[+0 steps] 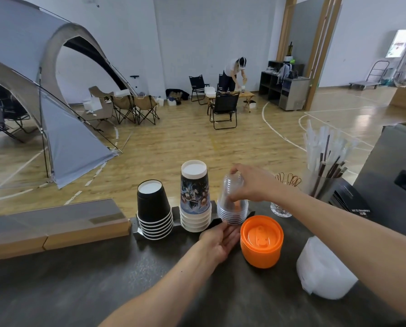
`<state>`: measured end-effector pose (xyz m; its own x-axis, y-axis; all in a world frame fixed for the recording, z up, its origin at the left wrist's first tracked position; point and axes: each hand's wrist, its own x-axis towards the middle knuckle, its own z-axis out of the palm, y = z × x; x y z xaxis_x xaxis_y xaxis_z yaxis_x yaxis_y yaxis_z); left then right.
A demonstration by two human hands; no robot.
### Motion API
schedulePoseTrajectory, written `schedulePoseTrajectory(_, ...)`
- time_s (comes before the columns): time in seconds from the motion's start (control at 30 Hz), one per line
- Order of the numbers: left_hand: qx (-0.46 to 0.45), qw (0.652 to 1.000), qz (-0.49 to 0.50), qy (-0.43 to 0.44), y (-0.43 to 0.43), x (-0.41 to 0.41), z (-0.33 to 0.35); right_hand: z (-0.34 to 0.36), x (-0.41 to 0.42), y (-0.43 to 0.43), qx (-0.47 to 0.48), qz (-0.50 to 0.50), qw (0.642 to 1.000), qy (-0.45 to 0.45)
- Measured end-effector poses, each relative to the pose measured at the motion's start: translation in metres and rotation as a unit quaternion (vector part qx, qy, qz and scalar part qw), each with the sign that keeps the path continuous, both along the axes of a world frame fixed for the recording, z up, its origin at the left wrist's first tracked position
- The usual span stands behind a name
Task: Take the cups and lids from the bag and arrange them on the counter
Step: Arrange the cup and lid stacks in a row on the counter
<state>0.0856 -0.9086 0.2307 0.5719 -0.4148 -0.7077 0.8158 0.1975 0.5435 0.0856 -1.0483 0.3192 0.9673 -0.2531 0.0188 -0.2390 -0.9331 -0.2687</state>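
Three upside-down cup stacks stand in a row at the far edge of the dark counter (102, 274): black paper cups (153, 208), picture-printed white cups (194, 197) and clear plastic cups (232, 204). My right hand (251, 185) grips the clear stack from above. Palm up and fingers apart, my left hand (220, 241) rests at the base of that stack. A stack of orange lids (262, 241) sits just right of my left hand. A white plastic bag (322, 272) lies on the counter at the right.
A clear holder of wrapped straws and dark stirrers (324, 166) stands at the back right, with a small glass of wire clips (284, 199) beside it. A wooden ledge (55, 225) borders the counter's left. Beyond are a tent, folding chairs and a person at a table.
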Motion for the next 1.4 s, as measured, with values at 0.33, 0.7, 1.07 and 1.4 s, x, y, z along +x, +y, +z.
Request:
schedulePoseTrajectory(0.33, 0.058, 0.995, -0.039, -0.077, 0.027, -0.021, 0.014, 0.026, -0.024, -0.002, 0.083, -0.031, 0.996, -0.014)
schedulePoseTrajectory(0.7, 0.124, 0.72, -0.273, -0.626, 0.046, -0.044, -0.025, 0.006, -0.125, 0.032, 0.068, -0.066, 0.989, 0.114)
schedulePoseTrajectory(1.07, 0.131, 0.71, -0.173, -0.67, 0.086, -0.067, -0.035, -0.076, -0.142, 0.084, 0.097, -0.106, 0.987, -0.069)
schedulePoseTrajectory(1.4, 0.155, 0.786, -0.116, -0.587, 0.207, -0.019, -0.031, -0.086, -0.078, 0.187, 0.125, 0.008, 0.987, -0.096)
